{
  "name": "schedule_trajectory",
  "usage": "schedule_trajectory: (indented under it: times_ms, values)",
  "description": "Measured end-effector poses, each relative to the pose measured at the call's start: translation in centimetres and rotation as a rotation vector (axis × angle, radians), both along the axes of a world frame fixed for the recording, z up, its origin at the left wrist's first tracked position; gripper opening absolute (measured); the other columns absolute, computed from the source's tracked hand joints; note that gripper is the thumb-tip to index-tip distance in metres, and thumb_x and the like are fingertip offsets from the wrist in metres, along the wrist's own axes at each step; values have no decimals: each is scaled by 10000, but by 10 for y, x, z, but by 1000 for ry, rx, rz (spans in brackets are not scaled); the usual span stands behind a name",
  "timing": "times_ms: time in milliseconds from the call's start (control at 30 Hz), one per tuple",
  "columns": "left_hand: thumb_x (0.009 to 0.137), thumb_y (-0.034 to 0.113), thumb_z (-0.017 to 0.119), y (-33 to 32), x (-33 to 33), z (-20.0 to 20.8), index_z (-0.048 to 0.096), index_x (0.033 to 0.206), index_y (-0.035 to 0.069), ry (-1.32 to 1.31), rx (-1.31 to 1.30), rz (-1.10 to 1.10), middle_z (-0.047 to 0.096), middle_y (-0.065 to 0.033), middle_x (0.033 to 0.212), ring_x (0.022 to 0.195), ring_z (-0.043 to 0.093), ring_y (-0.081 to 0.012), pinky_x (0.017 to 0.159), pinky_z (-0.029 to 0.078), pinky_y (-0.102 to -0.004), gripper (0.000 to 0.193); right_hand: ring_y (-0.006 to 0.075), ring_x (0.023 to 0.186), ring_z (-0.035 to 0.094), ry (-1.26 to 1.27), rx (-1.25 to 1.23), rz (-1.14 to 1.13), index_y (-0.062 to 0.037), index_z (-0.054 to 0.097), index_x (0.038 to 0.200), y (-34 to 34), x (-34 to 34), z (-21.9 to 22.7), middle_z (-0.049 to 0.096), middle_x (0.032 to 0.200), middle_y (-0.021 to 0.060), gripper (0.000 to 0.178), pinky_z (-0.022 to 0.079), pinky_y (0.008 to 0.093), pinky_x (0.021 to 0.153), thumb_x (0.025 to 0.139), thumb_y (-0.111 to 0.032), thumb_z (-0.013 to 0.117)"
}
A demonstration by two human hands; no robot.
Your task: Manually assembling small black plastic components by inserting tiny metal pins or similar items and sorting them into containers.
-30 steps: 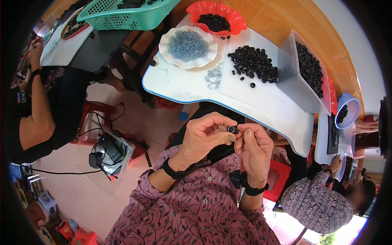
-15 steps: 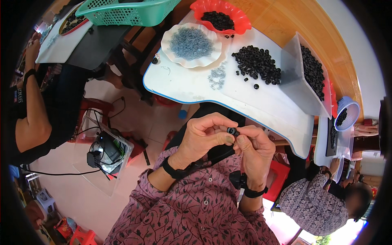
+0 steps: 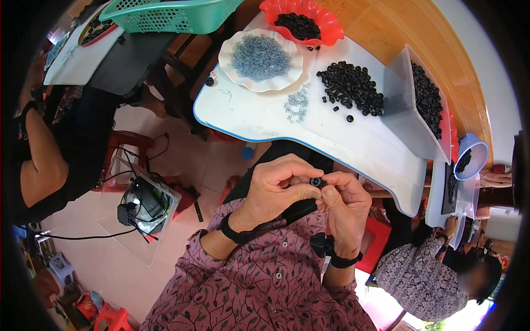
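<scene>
I see left hand and right hand pinching one black part near the table | loose clear bits, black pile beyond | white dish: bluish bits | translucent bin: black pieces | red bowl: dark pieces

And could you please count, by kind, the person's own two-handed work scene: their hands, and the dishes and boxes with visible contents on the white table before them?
Hands: 2 (left hand, right hand)
Dishes: 2 (white dish, red dish)
Boxes: 1 (clear box)
Total: 5
</scene>
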State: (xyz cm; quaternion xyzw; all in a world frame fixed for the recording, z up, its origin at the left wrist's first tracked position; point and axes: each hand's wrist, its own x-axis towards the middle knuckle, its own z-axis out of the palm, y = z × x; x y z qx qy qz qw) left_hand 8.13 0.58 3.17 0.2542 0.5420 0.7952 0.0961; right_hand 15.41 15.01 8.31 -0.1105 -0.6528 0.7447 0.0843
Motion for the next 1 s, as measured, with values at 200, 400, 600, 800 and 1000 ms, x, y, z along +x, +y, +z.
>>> schedule_trajectory:
  times_ms: [200, 400, 600, 800, 1000]
  values:
    - [758, -39, 757, -1, 0, 7, 681, 1012, -46, 105, -92, 37, 670, -94, 858, 707, 653, -108, 601, 519, -207, 266, 69, 698, 587, -25, 150, 3, 12, 635, 1027, 2, 1, 2, 634, 862, 37, 117, 481, 196, 593, 916, -22, 624]
    - [789, -48, 724, 3, 3, 7, 672, 1041, -49, -135, 44, -67, 669, -105, 887, 700, 652, -122, 619, 545, -224, 257, 77, 752, 580, 86, 287, -28, 21, 623, 1039, -4, 2, 1, 590, 921, 43, 133, 471, 194, 649, 906, 26, 612]
    - [887, -7, 640, 7, 4, -5, 629, 1158, -57, -479, 251, -209, 672, -97, 932, 764, 655, -141, 699, 558, -250, 276, 85, 761, 575, 225, 397, -37, 2, 628, 1098, -2, -1, -7, 555, 981, 47, 231, 469, 202, 672, 872, 47, 643]
    - [908, 29, 634, 8, 3, -5, 612, 1213, -36, -496, 157, -210, 684, -101, 969, 795, 657, -135, 734, 559, -257, 312, 110, 756, 574, 222, 607, -130, -16, 659, 1039, -5, -2, -13, 532, 958, 63, 222, 466, 217, 655, 829, 52, 686]
    - [971, 124, 570, 11, 7, 1, 626, 1185, -41, -377, 15, -166, 680, -82, 975, 839, 629, -98, 767, 544, -238, 276, 134, 757, 582, 274, 740, -190, -12, 670, 983, -9, -7, -15, 547, 971, 84, 199, 489, 249, 660, 800, 55, 708]
